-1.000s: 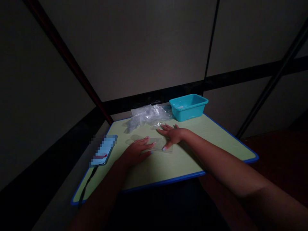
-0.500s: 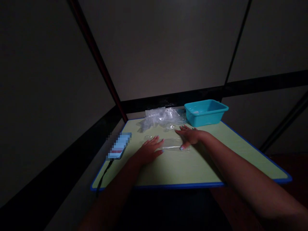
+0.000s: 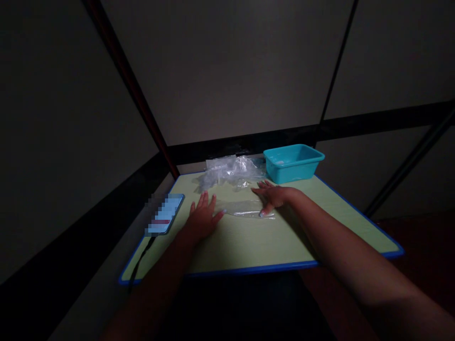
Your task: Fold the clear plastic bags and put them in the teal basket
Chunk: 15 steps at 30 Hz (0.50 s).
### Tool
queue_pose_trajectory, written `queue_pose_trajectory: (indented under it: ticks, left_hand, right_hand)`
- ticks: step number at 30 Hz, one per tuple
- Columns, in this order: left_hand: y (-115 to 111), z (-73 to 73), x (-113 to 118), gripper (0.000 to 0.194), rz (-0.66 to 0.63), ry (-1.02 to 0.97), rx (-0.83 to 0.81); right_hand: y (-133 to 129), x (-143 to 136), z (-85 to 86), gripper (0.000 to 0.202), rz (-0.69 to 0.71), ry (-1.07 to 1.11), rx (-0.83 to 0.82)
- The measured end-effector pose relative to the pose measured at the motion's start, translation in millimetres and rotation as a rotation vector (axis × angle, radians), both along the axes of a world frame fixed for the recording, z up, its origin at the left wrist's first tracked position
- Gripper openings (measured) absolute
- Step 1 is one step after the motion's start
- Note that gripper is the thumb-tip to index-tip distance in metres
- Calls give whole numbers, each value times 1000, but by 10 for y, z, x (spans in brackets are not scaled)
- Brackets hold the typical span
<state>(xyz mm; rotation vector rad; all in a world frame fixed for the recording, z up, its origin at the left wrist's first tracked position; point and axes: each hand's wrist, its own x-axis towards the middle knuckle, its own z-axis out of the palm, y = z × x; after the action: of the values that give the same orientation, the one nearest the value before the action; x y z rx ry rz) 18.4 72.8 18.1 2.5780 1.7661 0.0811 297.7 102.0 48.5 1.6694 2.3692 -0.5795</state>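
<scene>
A clear plastic bag (image 3: 241,208) lies flat across the middle of the pale green table (image 3: 256,246). My left hand (image 3: 203,218) rests at the bag's left end, palm down with fingers spread. At the right end, my right hand (image 3: 273,196) presses on the bag with its thumb stretched toward me and its fingers pointing away. Neither hand grips anything. Part of the bag is hidden beneath my hands.
Behind the bag is a crumpled heap of clear plastic bags (image 3: 231,171). A turquoise basin (image 3: 293,169) stands at the back right. At the left edge lies a phone (image 3: 168,213) with a dark strap (image 3: 142,258). Walls close in behind and left.
My left hand has slid left along the bag to its left end, its fingers spreading wider. My right hand stays at the right end. The whole view has shifted slightly.
</scene>
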Motion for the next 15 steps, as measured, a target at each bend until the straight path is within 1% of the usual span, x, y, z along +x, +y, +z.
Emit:
queue_pose_trajectory:
  ticks: [4, 6, 8, 10, 13, 15]
  left_hand:
    - [-21, 31, 44, 66, -359, -72, -23]
    - [-27, 36, 61, 65, -451, -93, -63]
    - [-28, 39, 60, 62, -485, -110, -108]
    - [-26, 43, 44, 57, -498, -125, -137]
    - [-24, 49, 18, 50, -511, -147, -128]
    - [-22, 48, 17, 46, -514, -170, -81]
  right_hand:
    - [33, 23, -48, 124, 18, 35, 20]
    - [54, 45, -71, 123, 39, 59, 35]
    - [73, 70, -84, 120, 47, 76, 55]
    - [89, 92, -83, 110, 44, 102, 95]
    - [97, 105, -57, 83, 57, 153, 207]
    - [92, 97, -33, 69, 55, 148, 266]
